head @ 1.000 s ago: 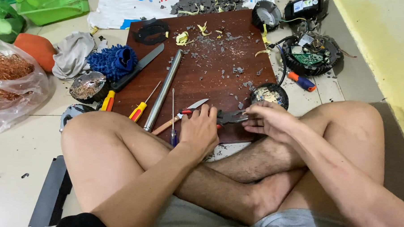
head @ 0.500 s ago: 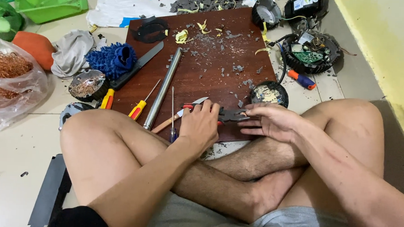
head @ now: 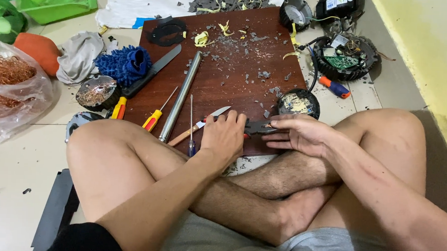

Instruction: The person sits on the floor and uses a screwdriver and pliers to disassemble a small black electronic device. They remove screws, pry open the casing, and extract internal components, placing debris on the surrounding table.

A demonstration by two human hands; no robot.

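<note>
I sit cross-legged on the floor at a brown wooden board (head: 236, 56). My left hand (head: 225, 138) is closed over the red handles of a pair of dark pliers (head: 259, 126) at the board's near edge. My right hand (head: 302, 135) pinches the pliers' dark head between thumb and fingers. What sits in the jaws is hidden. A small knife (head: 215, 113) with a wooden handle lies just left of my left hand, its blade pointing up and right.
On the board lie a metal rod (head: 181, 97), a yellow-red screwdriver (head: 154, 119), a thin blue-handled screwdriver (head: 191, 124), a large knife (head: 156, 68) and grey scraps. Round motor parts (head: 298, 103), (head: 344, 58) sit right; a copper-wire bag (head: 12, 83) sits left.
Both hands stay on the pliers in nearly the same place; only the view has shifted a little.
</note>
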